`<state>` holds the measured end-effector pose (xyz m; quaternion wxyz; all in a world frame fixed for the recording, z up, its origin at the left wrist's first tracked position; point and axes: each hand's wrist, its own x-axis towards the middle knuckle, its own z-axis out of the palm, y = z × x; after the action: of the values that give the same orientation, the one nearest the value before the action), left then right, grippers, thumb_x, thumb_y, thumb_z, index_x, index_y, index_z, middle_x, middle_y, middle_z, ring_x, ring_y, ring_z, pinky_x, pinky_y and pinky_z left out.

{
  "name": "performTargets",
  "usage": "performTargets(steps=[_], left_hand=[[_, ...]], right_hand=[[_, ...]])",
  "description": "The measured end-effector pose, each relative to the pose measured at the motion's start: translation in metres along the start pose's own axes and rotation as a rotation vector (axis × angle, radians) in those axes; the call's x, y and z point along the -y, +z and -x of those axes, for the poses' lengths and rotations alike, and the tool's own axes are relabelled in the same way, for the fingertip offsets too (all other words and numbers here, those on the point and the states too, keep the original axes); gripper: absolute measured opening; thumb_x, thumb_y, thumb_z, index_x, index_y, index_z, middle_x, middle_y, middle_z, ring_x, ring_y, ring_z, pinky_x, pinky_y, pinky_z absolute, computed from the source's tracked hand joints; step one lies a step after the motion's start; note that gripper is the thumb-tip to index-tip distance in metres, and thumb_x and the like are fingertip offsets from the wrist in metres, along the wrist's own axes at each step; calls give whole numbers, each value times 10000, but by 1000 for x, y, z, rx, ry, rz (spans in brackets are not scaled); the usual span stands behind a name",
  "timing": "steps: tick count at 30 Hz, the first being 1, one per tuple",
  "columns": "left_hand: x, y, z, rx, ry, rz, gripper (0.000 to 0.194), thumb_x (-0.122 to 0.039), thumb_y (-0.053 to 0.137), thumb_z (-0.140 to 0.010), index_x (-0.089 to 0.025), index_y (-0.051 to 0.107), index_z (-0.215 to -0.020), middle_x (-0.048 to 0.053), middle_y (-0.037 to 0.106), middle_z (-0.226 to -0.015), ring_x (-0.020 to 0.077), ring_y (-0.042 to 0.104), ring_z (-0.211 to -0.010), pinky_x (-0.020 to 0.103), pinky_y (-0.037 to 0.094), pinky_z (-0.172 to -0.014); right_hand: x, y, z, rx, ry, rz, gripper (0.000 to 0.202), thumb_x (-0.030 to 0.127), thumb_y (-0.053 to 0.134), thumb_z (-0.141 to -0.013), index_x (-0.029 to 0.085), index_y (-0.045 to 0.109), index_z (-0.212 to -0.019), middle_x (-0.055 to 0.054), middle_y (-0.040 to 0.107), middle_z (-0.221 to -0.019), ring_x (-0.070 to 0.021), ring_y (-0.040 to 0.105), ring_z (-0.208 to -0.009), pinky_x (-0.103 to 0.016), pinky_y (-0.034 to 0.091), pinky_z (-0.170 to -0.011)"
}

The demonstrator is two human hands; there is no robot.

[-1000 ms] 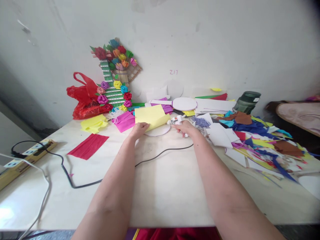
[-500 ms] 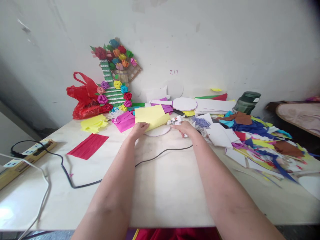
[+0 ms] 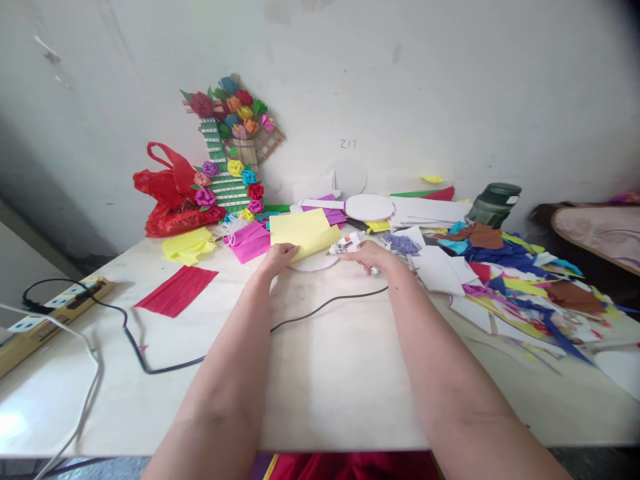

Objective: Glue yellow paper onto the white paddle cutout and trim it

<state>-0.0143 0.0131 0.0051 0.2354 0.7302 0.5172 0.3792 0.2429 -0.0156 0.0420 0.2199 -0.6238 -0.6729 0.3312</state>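
My left hand (image 3: 280, 259) is closed on the near left edge of a yellow paper sheet (image 3: 301, 230), whose near edge is lifted and curled. Beneath that edge, part of a white oval paper piece (image 3: 315, 265) shows; the rest of it is covered. In my right hand (image 3: 373, 255) is a white hot glue gun (image 3: 353, 241), its nozzle pointing left beside the right end of the yellow sheet. A black cord (image 3: 330, 302) runs leftward over the table from near my right hand and passes under my left forearm.
At the left are a power strip (image 3: 60, 313), a dark red paper piece (image 3: 177, 291) and a red plastic bag (image 3: 167, 190). Paper flower crafts (image 3: 227, 153) lean on the wall. Colored scraps (image 3: 530, 280) heap at the right, near a green bottle (image 3: 495, 205).
The glue gun in my right hand has shifted slightly left and down, to just below the yellow sheet's right end. My left hand stays in place on the sheet.
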Motion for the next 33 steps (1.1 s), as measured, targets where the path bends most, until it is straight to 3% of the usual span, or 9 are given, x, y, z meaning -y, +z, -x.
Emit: performTargets(steps=[5, 10, 20, 33], left_hand=[[4, 1, -2, 0, 25, 9, 359, -443, 457, -717, -175, 352, -503, -44, 249, -491, 83, 231, -489, 240, 159, -452], [8, 2, -5, -33, 5, 32, 335, -436, 455, -721, -155, 468, -538, -44, 265, -484, 83, 236, -482, 240, 164, -455], [8, 2, -4, -70, -34, 67, 343, -442, 468, -711, -127, 562, -611, -35, 339, -490, 89, 284, -490, 236, 196, -456], [11, 4, -5, -83, -60, 114, 369, -482, 463, -709, -134, 542, -614, -42, 355, -514, 82, 296, -496, 221, 219, -454]], right_hand=[[3, 3, 5, 112, -100, -128, 362, 492, 635, -636, 145, 537, -666, 22, 509, -459, -60, 398, -329, -188, 332, -332], [7, 10, 5, 173, -141, -207, 321, 441, 636, -660, 132, 567, -713, 0, 574, -506, -43, 374, -293, -185, 325, -318], [17, 34, -7, 81, -107, -135, 401, 482, 643, -638, 138, 574, -831, -2, 578, -584, -28, 368, -301, -169, 329, -299], [28, 56, -17, 13, -144, -30, 454, 500, 633, -619, 154, 622, -911, -54, 606, -709, -56, 421, -358, -190, 359, -304]])
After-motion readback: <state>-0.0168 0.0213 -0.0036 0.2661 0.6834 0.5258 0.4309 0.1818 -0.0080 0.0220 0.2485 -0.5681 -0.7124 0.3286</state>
